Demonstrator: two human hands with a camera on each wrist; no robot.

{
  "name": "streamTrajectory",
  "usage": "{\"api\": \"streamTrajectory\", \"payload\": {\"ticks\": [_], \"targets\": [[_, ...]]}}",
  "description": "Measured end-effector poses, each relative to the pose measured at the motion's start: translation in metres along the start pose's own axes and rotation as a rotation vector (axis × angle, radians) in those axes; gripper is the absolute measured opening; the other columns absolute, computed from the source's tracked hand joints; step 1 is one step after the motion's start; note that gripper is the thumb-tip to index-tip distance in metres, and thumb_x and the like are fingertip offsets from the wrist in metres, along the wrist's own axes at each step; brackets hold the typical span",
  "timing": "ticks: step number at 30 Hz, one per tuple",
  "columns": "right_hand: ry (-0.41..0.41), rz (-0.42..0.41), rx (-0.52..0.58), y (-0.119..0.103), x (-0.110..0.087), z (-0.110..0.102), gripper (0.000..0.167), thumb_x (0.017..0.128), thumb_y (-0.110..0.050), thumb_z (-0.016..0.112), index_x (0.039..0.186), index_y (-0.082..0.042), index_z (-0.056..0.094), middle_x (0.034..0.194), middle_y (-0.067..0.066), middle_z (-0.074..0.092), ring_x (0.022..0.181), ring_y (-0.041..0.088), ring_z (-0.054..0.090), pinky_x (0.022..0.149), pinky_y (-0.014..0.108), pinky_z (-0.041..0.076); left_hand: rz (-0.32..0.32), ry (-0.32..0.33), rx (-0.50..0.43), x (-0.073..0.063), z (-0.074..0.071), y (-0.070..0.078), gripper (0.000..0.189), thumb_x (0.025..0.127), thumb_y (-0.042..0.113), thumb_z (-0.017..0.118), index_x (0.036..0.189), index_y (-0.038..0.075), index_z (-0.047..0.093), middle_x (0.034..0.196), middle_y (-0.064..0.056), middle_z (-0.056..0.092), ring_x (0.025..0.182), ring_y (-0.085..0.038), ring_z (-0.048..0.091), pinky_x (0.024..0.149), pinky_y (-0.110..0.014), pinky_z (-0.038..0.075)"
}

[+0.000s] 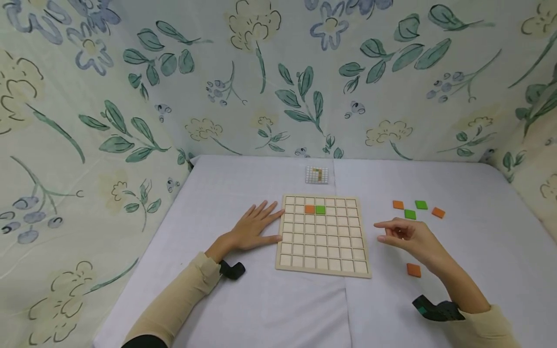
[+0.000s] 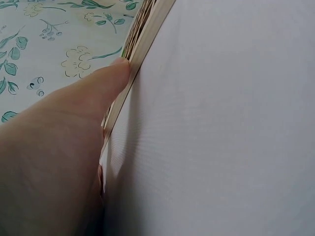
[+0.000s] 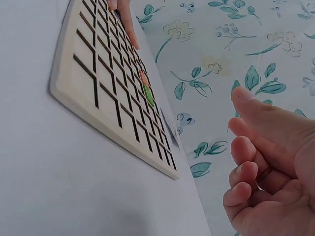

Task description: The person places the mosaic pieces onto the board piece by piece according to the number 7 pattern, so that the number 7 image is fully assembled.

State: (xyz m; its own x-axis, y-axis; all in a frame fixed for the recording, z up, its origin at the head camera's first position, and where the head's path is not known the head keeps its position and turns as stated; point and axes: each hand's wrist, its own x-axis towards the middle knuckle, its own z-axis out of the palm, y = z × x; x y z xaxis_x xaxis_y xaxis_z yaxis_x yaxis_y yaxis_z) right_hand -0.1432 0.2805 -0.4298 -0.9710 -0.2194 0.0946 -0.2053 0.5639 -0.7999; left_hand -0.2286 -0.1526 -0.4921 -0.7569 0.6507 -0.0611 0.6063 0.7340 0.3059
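Observation:
A wooden grid board [image 1: 324,274] lies flat on the table, with an orange square tile [image 1: 310,209] and a green square tile [image 1: 320,210] side by side in its second row. At the board's left edge rests my left hand [image 1: 250,228], fingers spread, thumb and fingertips touching the frame; the left wrist view shows the thumb [image 2: 106,81] against the rim. My right hand [image 1: 411,237] hovers right of the board, thumb and index finger extended and apart, other fingers curled in. Nothing shows between those fingertips in the right wrist view.
Loose tiles lie around the right hand: orange ones [image 1: 398,205] and green ones [image 1: 421,205] beyond it, and a single orange tile [image 1: 414,270] nearer. Behind the board sits a small card [image 1: 316,175] with a grid pattern. Floral cloth [image 1: 261,106] hangs behind the white-covered table.

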Motion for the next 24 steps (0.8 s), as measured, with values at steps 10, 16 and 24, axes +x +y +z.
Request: {"api": "streamTrajectory", "payload": {"ticks": [10, 16, 24], "targets": [[0.064, 0.103, -0.013, 0.014, -0.037, -0.016, 0.037, 0.089, -0.017, 0.078, 0.119, 0.003, 0.07, 0.08, 0.007, 0.054, 0.069, 0.015, 0.049, 0.052, 0.027, 0.043, -0.001, 0.007, 0.01, 0.001, 0.0, 0.0, 0.083, 0.094, 0.073, 0.041, 0.161, 0.03, 0.015, 0.167, -0.003, 0.005, 0.152, -0.03, -0.002, 0.119, -0.053, -0.001], [0.096, 0.11, -0.029, 0.023, -0.055, -0.02, 0.035, 0.089, -0.015, 0.077, 0.118, 0.003, 0.07, 0.079, 0.005, 0.054, 0.069, 0.013, 0.05, 0.051, 0.026, 0.043, 0.007, 0.019, -0.002, 0.0, 0.002, 0.0, 0.084, 0.094, 0.074, 0.04, 0.161, 0.03, 0.016, 0.167, -0.004, 0.006, 0.152, -0.031, -0.001, 0.119, -0.054, 0.0], [0.121, 0.128, -0.034, 0.04, -0.076, -0.022, 0.033, 0.089, -0.011, 0.077, 0.117, 0.004, 0.069, 0.082, 0.001, 0.056, 0.073, 0.01, 0.05, 0.054, 0.023, 0.043, 0.004, 0.012, 0.005, -0.001, 0.002, 0.001, 0.084, 0.094, 0.073, 0.04, 0.161, 0.029, 0.016, 0.167, -0.004, 0.006, 0.152, -0.03, -0.002, 0.119, -0.053, -0.001]]}}
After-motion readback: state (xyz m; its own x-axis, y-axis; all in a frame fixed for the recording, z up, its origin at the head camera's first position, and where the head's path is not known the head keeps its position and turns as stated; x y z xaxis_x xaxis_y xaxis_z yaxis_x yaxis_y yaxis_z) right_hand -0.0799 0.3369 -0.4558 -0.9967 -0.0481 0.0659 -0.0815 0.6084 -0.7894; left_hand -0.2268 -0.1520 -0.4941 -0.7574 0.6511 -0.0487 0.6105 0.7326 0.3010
